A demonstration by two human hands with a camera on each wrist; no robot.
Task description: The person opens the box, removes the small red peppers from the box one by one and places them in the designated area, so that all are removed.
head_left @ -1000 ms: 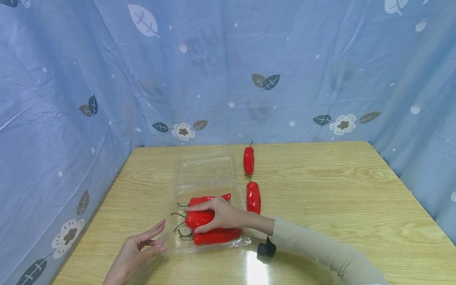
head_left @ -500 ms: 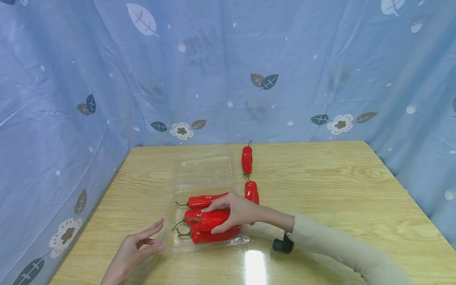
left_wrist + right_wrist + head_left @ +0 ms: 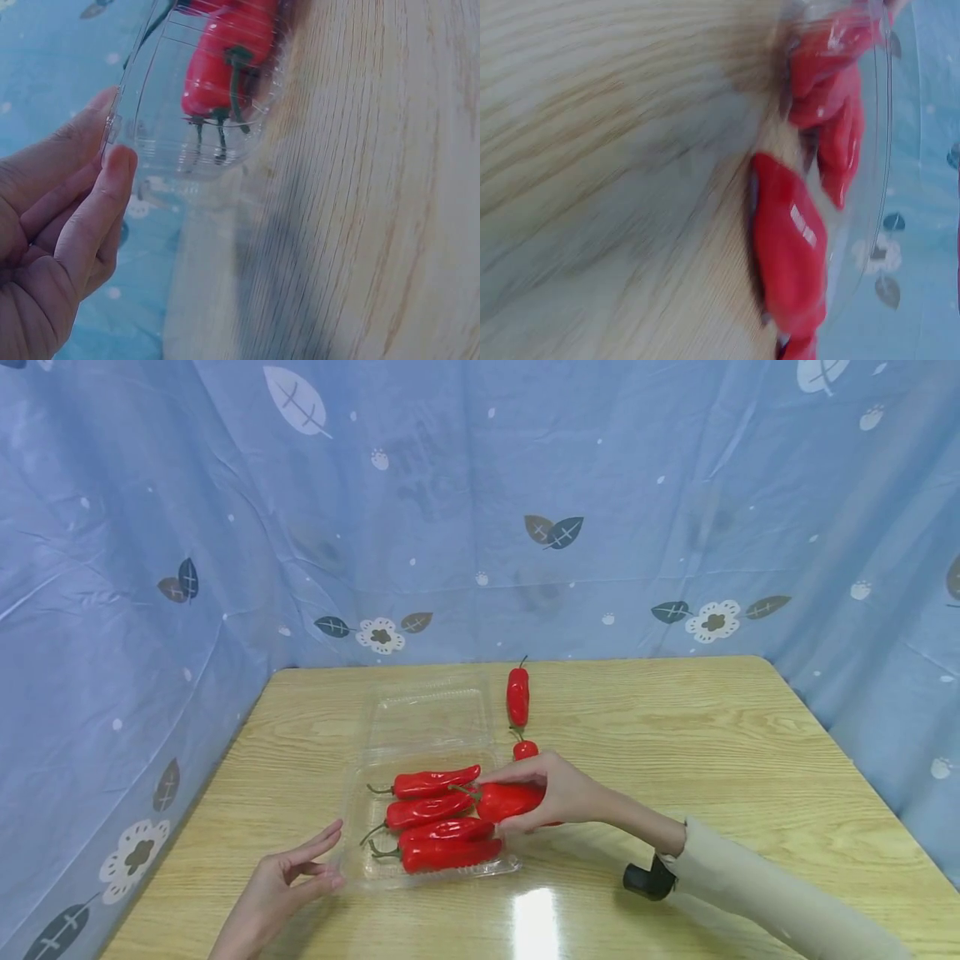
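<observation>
Over on the left, the left hand [image 3: 273, 889] pinches the near part of the clear box's left edge between thumb and fingers, probably because so light a box [image 3: 390, 883] would slide if nobody steadied it. Its lid [image 3: 431, 718] lies folded back on the far side, which leaves the whole tray open from above. Four red peppers [image 3: 429, 810] lie in the tray side by side, stalks to the left, an arrangement that I'd guess saves room. At the tray's right edge is another pepper [image 3: 510, 800], its stalk also pointing left; the right hand [image 3: 562, 785] holds it across the body from above, thumb on the near side and fingers on the far, a grip that seems to suit a round, slick skin. Partly hidden behind that hand is a loose pepper [image 3: 526, 749] on the table [image 3: 720, 735], and beyond it lies a farther pepper [image 3: 517, 697], almost end to end with it, both outside the box, stalks pointing far.
</observation>
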